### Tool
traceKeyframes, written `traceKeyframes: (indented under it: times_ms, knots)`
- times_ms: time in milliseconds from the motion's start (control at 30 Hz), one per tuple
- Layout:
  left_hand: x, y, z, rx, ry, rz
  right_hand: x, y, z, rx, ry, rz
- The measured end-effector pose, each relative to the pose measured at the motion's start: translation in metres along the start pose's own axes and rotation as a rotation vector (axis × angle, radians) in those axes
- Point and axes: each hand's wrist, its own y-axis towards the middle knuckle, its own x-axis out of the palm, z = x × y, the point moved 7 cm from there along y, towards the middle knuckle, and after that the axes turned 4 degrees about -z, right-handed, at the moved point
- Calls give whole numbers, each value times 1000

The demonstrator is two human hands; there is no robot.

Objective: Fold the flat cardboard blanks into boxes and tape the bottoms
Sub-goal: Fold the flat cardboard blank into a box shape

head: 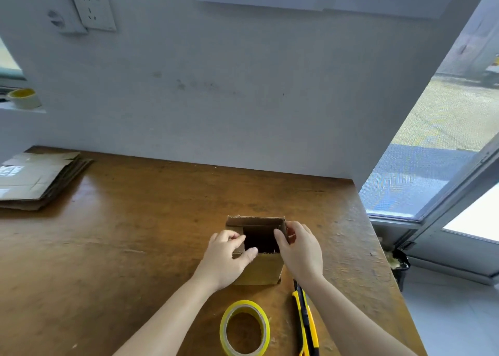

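- A spare roll of tape (24, 98) sits on a pale ledge at the far left edge, against the wall.
- A stack of flat cardboard blanks (37, 178) lies on the back left corner of the wooden table (135, 234), well apart from the hands.
- A white wall socket (91, 10) is mounted high on the grey wall, above and right of the stack.
- The left hand (226, 258) holds the left side of the box top: its fingers curl over the left flap and the thumb lies along the near rim.
- The cardboard box (259, 269) stands upright on the table right of centre, between the two hands, with its top open and dark inside; the far flap leans inward.
- A yellow tape roll (244, 327) lies flat on the table just in front of the box, between the forearms.
- The right hand (301, 250) grips the right flap, thumb inside the opening and fingers curled round the outer face.
- A yellow and black utility knife (306, 326) lies near the table's right edge, partly under the right forearm.
- A screened window (432, 153) fills the right side.
- A dark bin (399, 264) stands on the floor beside the table.
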Motion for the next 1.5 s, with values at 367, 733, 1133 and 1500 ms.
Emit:
traceKeyframes:
  times_ms: [367,733,1133,1500]
  knots:
    - [-1,4,8,6,277,-103,-7,13,-9,-47,-73,-38]
    - [-5,22,7,-45,125,-198,20,25,-20,-192,-187,-320]
    - [-19,23,-6,25,-7,69,14,34,-23,-234,-164,-582]
    - [-26,24,-12,61,177,236,13,28,-30,-335,-408,-255]
